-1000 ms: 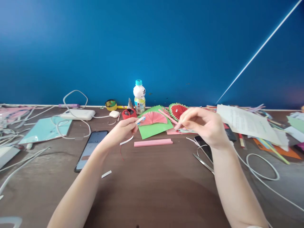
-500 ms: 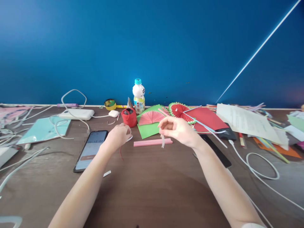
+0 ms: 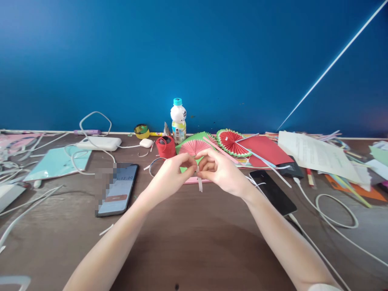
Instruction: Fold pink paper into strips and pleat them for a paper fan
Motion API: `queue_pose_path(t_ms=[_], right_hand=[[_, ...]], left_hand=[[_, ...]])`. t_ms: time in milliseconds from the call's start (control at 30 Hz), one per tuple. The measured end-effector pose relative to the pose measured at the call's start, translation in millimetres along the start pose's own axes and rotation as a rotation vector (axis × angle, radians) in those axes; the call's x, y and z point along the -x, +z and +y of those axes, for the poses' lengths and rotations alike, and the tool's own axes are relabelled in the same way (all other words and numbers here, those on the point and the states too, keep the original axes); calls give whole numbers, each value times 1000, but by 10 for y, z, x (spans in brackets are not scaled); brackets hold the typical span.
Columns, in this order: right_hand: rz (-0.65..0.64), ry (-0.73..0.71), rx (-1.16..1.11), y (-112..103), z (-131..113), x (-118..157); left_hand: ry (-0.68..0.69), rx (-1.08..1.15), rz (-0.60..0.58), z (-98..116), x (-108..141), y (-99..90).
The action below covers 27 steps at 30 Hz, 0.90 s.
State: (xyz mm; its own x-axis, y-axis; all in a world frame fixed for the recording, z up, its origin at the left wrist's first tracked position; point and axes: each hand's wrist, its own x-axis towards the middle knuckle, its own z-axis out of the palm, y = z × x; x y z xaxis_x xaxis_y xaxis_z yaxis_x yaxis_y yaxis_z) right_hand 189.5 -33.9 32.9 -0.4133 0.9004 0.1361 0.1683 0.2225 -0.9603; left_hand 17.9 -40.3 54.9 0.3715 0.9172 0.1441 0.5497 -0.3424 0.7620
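Note:
Both my hands meet over the middle of the desk, fingertips close together. In my right hand (image 3: 222, 171), closed in a pinch, a short whitish strip of tape (image 3: 200, 185) hangs down. My left hand (image 3: 171, 173) is also pinched, at the upper end of that strip. Beneath the hands lies a folded pink paper strip (image 3: 188, 181), partly covered by them. Just behind, a pleated pink paper fan (image 3: 194, 146) rests on green paper (image 3: 200, 136). A pale ring, seemingly a tape roll (image 3: 151, 166), lies left of my left hand.
A red roll (image 3: 166, 148) and a bottle (image 3: 178, 117) stand behind my left hand. A phone (image 3: 118, 194) lies to the left, a black phone (image 3: 273, 192) with a cable to the right. A red-and-green pleated fan (image 3: 232, 141) and red paper (image 3: 269, 150) lie at the back.
My left hand has moved right, away from the pale ring, to meet my right hand at the tape strip. My right hand has shifted slightly left and down.

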Motion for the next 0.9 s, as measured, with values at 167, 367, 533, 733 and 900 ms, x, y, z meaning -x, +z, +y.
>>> queue_pose_path(t_ms=[167,367,533,733,900], right_hand=[[31,87,156,-78,-62,28],[82,-99,350,-6,-153,77],[151,-209,576,63,-158,103],[142,-266,646,77,-120,115],[161,-347,628,134,-98,115]], left_hand=[[-20,-3,46,33,13,-40],[18,-97,50,28,38,-23],[30,-169,66,56,48,29],[14,-159,66,78,46,37],[-11,-46,60,69,56,41]])
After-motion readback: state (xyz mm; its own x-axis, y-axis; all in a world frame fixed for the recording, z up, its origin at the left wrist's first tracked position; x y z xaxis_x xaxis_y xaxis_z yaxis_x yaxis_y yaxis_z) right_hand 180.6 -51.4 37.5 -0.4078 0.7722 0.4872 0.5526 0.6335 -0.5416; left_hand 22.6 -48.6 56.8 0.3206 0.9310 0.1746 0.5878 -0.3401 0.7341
